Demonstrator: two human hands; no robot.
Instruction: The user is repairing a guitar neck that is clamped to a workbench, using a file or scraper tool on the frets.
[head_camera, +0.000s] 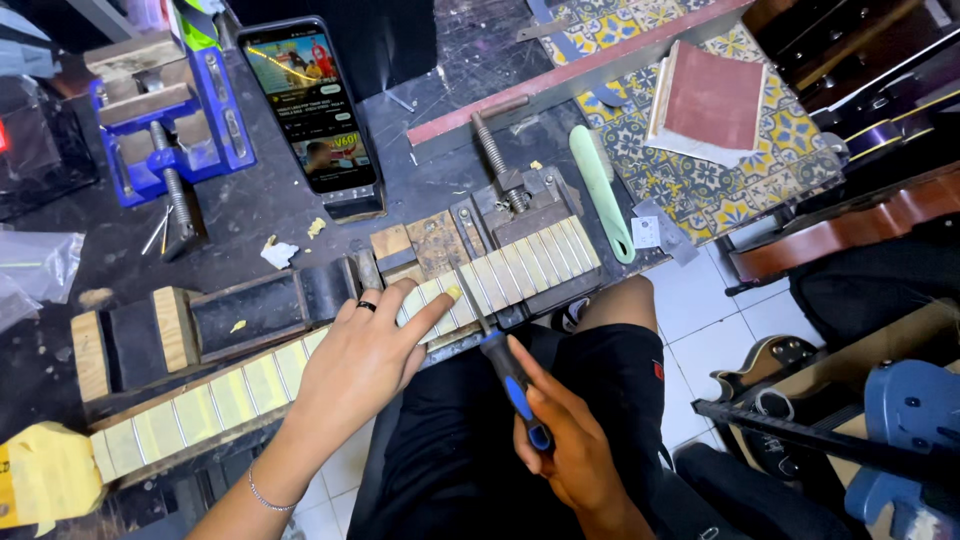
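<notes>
My right hand (570, 445) closed around a blue-handled screwdriver (505, 365), tip on the taped guitar neck (330, 355) (clamped along the workbench's (270, 190) near edge), my left hand (365, 360) lying open-fingered on it, phone (312, 105) behind.

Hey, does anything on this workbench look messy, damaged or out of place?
Small pale scraps lie scattered on the scratched black benchtop. Otherwise the long taped guitar neck sits clamped, left hand flat on it, right hand gripping the blue-handled tool.
</notes>
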